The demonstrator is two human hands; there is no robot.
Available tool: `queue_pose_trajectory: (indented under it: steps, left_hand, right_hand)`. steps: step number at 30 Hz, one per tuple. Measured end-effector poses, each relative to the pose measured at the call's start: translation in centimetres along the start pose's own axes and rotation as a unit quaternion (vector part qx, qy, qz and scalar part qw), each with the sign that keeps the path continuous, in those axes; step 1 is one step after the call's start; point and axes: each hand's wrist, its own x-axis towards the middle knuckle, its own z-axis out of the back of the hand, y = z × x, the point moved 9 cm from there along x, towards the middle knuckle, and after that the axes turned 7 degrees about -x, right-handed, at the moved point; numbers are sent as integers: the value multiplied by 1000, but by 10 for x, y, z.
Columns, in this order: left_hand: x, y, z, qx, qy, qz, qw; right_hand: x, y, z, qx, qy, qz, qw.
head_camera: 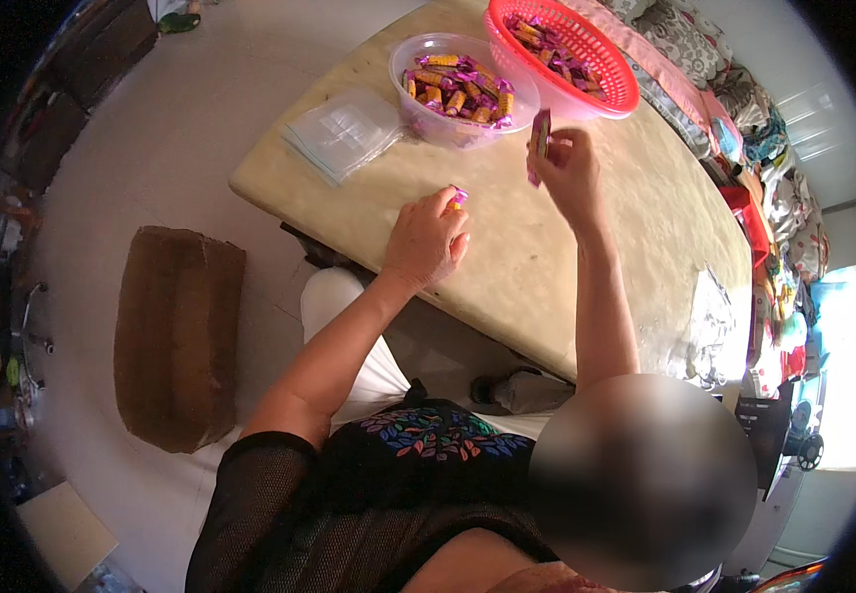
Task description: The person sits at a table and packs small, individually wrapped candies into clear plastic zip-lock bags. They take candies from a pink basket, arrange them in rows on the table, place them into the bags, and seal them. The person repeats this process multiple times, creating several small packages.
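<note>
My left hand point(430, 237) is low over the near part of the table, its fingers closed around a small purple-and-yellow wrapped stick point(458, 198) that shows only at the fingertips. Farther right, my right hand point(570, 167) holds another wrapped stick point(541, 141) upright between thumb and fingers. Beyond the hands stands a clear plastic bowl point(468, 137) heaped with similar wrapped sticks point(457, 93). Behind it, a red perforated plastic basket point(609, 55) leans at a tilt and holds more of them. A stack of clear plastic bags point(342, 133) lies left of the bowl.
The table point(517, 267) has a cream, mottled cover and a curved edge near my legs. An open cardboard box point(179, 337) stands on the floor at left. A crumpled clear plastic bag point(709, 322) lies at the table's right end. Piled cloth point(761, 133) lines the far right side.
</note>
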Motion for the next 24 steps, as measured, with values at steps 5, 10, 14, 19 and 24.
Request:
queue_pose_trajectory:
  steps: [5,10,14,19,24]
  left_hand:
    - [3,-8,-1,-5,5,1,1000]
    - [2,-9,-2,-4,7,-17,1000]
    - [3,-8,-6,1,23,-16,1000]
    - [3,-9,-3,0,26,1,1000]
    - [3,-32,2,33,44,-104,993]
  right_hand:
    - [-65,-59,-1,53,28,-93,994]
    - [-88,-78,-26,58,25,-151,987]
    - [-87,-75,-56,-30,37,-92,995]
    - [-83,-48,-66,-111,30,-37,993]
    - [-42,-20,-21,-144,-90,87,982]
